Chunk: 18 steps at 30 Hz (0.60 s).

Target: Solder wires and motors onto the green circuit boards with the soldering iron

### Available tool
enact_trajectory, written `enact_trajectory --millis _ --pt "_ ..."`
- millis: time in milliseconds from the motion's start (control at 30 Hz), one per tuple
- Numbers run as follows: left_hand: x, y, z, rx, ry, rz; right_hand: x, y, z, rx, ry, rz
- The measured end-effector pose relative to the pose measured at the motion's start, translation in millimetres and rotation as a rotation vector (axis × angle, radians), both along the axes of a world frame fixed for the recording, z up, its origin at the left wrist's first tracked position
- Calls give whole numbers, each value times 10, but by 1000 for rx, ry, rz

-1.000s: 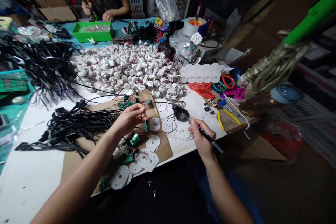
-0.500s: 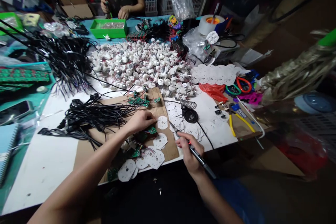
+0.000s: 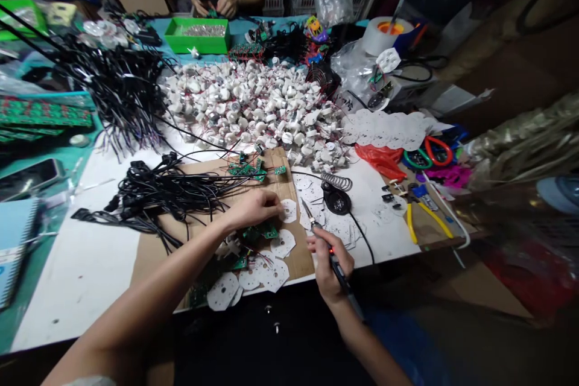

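Observation:
My left hand [image 3: 254,208] rests on a brown cardboard sheet [image 3: 298,259], its fingertips pinched at the edge of a white round board [image 3: 289,210]. Small green circuit boards [image 3: 262,232] lie just below that hand. My right hand [image 3: 328,265] grips a black soldering iron [image 3: 323,241] like a pen, its tip pointing up-left toward the white round board. More white round boards [image 3: 262,274] lie near the table's front edge.
A heap of small white parts [image 3: 257,108] fills the middle of the table. Black cable bundles [image 3: 149,193] lie left. A coiled iron stand [image 3: 337,190], yellow pliers [image 3: 423,217], tape roll [image 3: 384,36] and green tray [image 3: 199,36] stand around. Another person's hands [image 3: 217,3] work at the far side.
My left hand came down from holding a small green board and now touches a white round board. My right hand brought the iron from the stand left toward it.

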State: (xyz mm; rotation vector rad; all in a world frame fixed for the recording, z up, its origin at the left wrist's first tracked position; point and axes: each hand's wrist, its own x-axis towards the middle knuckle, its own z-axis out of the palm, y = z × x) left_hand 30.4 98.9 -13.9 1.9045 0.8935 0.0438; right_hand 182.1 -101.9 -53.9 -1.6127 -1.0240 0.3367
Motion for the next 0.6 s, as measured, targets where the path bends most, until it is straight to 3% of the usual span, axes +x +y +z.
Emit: enact_trajectory --millis 167,300,367,500,600 --pt "6 -87 55 -154 -113 -247 98 2 -17 36 -104 81" --pt "-7 -116 113 -90 -114 -349 104 60 11 37 -134 95" --pt "-35 -108 131 40 -25 -315 102 78 25 44 -153 104" --pt "-106 -83 118 412 232 -56 110 130 58 74 -238 146" --pt "-135 -95 63 467 247 19 107 230 77 95 -337 194"
